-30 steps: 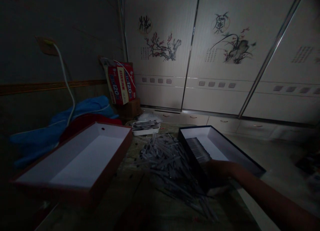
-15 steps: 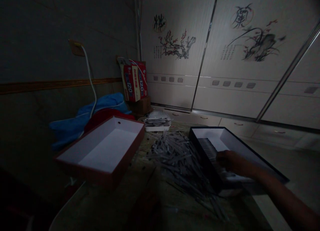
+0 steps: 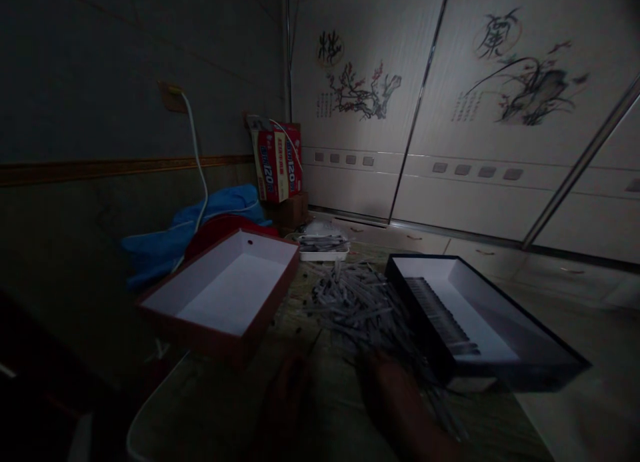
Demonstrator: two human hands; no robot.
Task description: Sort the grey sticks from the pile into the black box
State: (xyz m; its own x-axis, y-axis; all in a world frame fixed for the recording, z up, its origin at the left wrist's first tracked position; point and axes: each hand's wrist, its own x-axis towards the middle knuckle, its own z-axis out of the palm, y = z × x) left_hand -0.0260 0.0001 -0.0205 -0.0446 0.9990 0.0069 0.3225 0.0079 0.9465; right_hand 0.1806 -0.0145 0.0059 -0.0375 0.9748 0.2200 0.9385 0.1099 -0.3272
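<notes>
Loose slim pen-like pieces lie in a pile on the table. At the pile's near edge is my right hand, dark and blurred, its fingers not clear. To its left, my left hand is low over the table in deep shadow; a thin dark stick shows by its fingertips, and whether it is held is too dark to tell. The dark-rimmed box on the right holds a row of similar pieces along its left side.
A red box with a white inside stands at the left. Behind the pile is a white tray of more pieces. Blue cloth, a red carton and a white cable are near the wall, with sliding cabinet doors at the back.
My right hand has left the dark-rimmed box and moved left to the pile's near edge. The view has shifted slightly, so things appear further right. My left hand stays low in the middle.
</notes>
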